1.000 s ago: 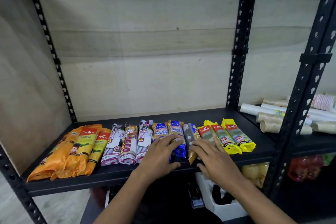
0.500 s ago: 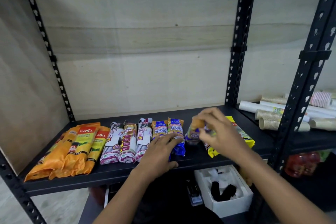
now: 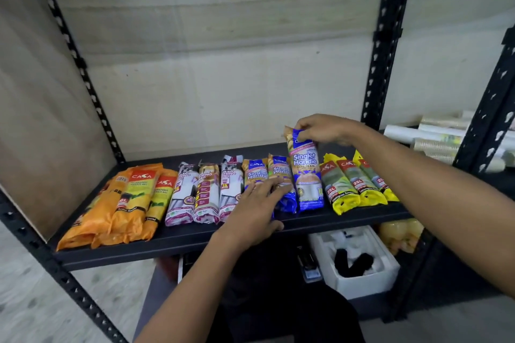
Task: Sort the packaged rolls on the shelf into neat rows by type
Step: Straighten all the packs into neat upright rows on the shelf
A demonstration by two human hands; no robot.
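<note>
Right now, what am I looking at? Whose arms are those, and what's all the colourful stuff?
The picture comes from a camera worn on a person's head, looking down at their own two arms. There is no robot here. On the dark metal shelf lie packets of rolled bags, side by side: orange packs on the left, then white and purple Draw String packs, blue Singlet Handle packs, and yellow packs on the right. The right hand pinches the top of one blue Singlet Handle pack, standing it up beside the other blue ones. The left hand rests flat on those blue packs.
</note>
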